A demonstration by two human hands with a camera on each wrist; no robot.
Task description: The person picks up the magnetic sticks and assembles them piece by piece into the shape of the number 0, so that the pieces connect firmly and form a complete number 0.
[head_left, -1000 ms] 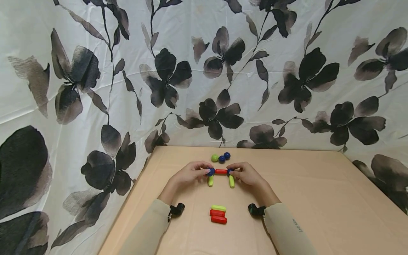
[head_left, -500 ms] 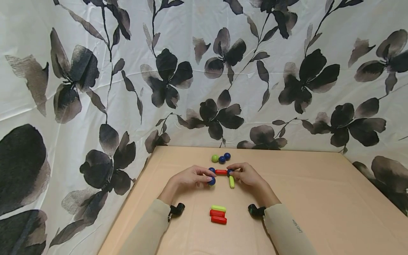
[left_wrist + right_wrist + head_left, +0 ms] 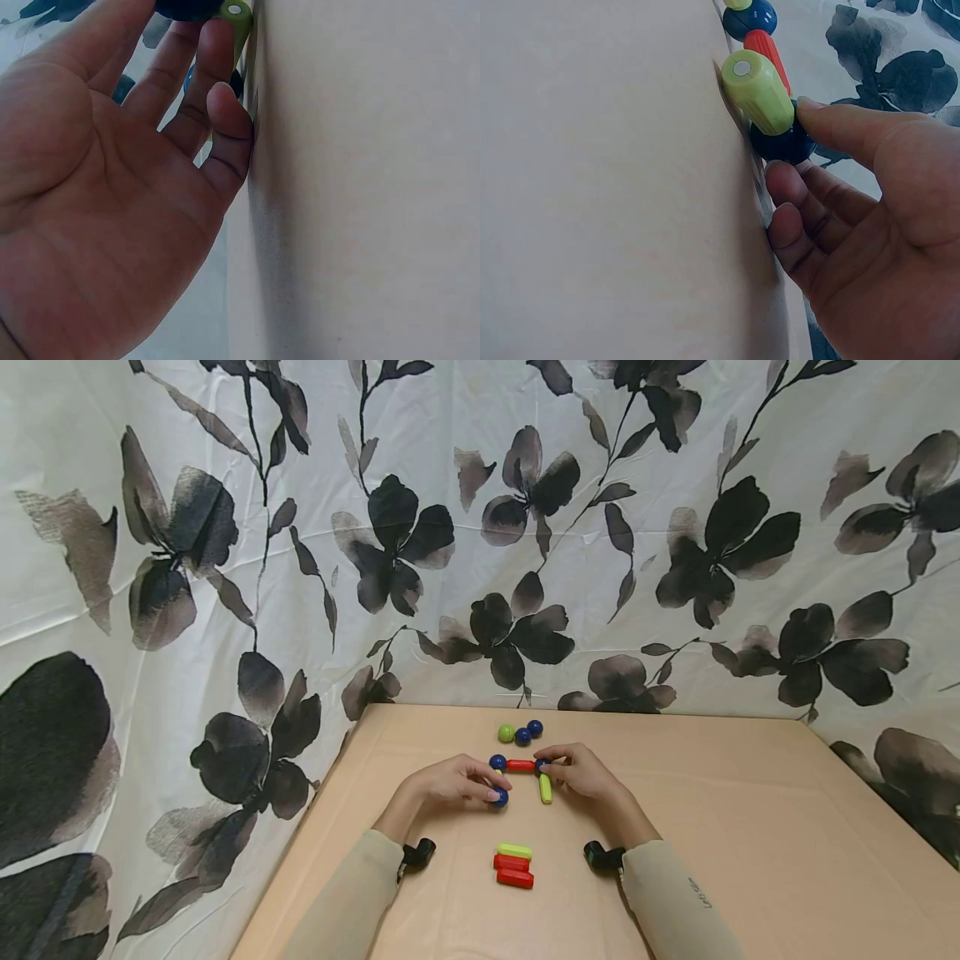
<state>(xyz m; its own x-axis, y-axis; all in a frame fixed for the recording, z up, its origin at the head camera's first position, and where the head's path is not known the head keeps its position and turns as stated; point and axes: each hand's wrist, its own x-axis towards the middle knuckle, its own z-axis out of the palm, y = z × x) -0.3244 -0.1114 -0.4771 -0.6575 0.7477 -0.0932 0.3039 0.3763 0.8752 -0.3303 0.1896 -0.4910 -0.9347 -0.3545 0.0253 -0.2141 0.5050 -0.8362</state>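
My left hand (image 3: 455,780) pinches a blue ball (image 3: 498,797) by the near end of the left green stick, which the fingers mostly cover. Beyond it, another blue ball (image 3: 498,762) joins a red stick (image 3: 521,766) running right. At that stick's right end, my right hand (image 3: 583,770) grips a blue ball (image 3: 784,141) between thumb and fingers. A green stick (image 3: 545,788) points from this ball toward the front; its bare end faces the camera in the right wrist view. In the left wrist view, the left hand (image 3: 120,180) shows its palm, with the held ball (image 3: 187,6) at the top edge.
Behind the hands lie a green ball (image 3: 506,732) and two blue balls (image 3: 522,737). Nearer the front are a green stick (image 3: 514,850) and two red sticks (image 3: 514,877) on the tan table (image 3: 750,827). A floral cloth (image 3: 600,568) hangs behind the table.
The left hand let go of the corner ball and moved slightly toward the front, where it now holds another blue ball at the left green stick. The right hand stays in place.
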